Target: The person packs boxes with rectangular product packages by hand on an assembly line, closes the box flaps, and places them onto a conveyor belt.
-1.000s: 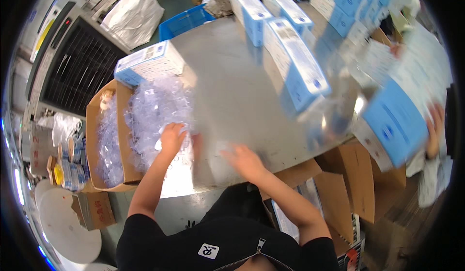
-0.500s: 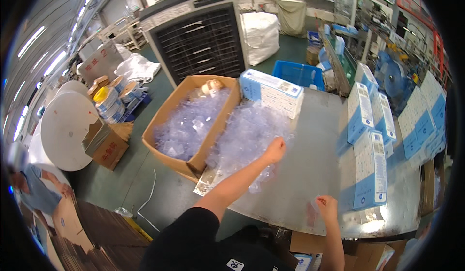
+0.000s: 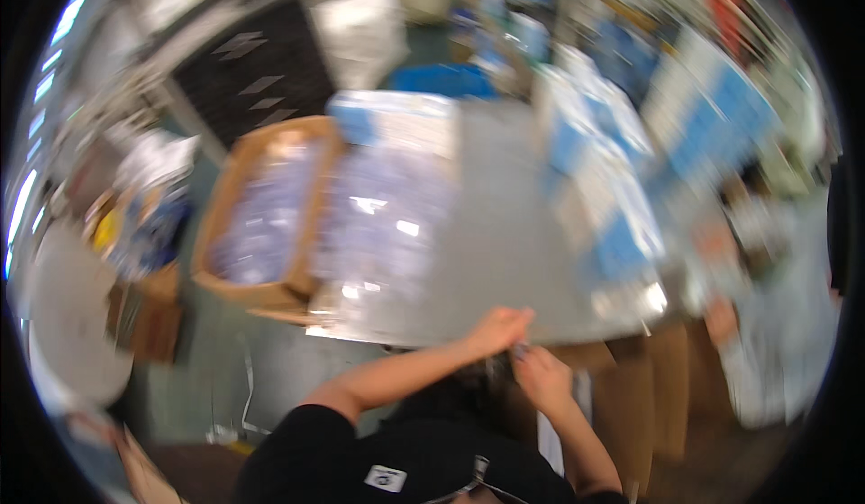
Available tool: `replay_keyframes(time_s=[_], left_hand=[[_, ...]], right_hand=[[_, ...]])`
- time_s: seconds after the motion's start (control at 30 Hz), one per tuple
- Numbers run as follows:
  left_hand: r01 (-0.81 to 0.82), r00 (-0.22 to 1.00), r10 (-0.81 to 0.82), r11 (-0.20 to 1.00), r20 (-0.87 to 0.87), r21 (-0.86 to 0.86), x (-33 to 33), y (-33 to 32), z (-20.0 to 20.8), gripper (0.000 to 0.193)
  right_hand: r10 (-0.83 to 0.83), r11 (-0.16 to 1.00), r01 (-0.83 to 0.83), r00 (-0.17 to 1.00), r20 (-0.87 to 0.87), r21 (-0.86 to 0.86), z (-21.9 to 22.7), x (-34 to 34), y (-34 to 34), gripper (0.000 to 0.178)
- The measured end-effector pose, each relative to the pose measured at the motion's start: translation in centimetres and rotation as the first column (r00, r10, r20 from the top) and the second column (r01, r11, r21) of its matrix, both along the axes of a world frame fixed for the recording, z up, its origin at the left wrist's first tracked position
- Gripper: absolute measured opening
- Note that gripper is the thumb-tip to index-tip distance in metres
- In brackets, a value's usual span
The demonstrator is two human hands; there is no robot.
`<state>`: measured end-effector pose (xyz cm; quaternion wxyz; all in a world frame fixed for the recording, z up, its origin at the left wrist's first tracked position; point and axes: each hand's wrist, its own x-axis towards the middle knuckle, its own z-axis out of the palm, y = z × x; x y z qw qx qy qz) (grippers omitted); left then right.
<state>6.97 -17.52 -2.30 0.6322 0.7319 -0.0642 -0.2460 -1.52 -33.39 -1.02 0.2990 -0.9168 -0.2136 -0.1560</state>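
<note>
The picture is blurred by motion. My left hand (image 3: 497, 328) and my right hand (image 3: 539, 371) are close together at the near edge of the grey table (image 3: 505, 234), fingers curled. Something small and pale seems to sit between them, but I cannot tell what it is. A heap of clear plastic bags (image 3: 383, 220) lies on the table's left part, well away from both hands.
An open cardboard box (image 3: 261, 211) full of clear bags stands left of the table. Blue and white cartons (image 3: 604, 189) line the table's right side. Another person's hand (image 3: 721, 319) and pale sleeve are at the right. A black slatted machine (image 3: 257, 76) stands behind.
My left hand has pulled back from the bag heap to the table's near edge and met my right hand. The camera has swung, and the view is now blurred.
</note>
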Motion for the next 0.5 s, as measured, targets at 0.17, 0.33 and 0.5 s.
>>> replay_keyframes(time_s=[0.17, 0.33, 0.5], left_hand=[[0.282, 0.885, -0.278, 0.958, 0.372, 0.046, -5.7, -1.4, -0.5, 0.023], [0.491, 0.272, -0.669, 0.715, 0.692, 0.498, -7.1, -4.2, -0.2, 0.027], [0.753, 0.337, -0.804, 0.543, 0.491, 0.372, -6.6, -2.7, -1.5, 0.019]], right_hand=[[-0.478, 0.847, 0.501, 0.864, -0.158, 0.179, -1.2, -8.8, -7.2, 0.009], [-0.243, 0.087, 0.974, 0.226, -0.943, 0.211, -13.2, -14.4, -14.0, 0.018], [-0.185, -0.126, 0.957, 0.234, -0.954, 0.26, -23.3, -3.9, -11.5, 0.019]])
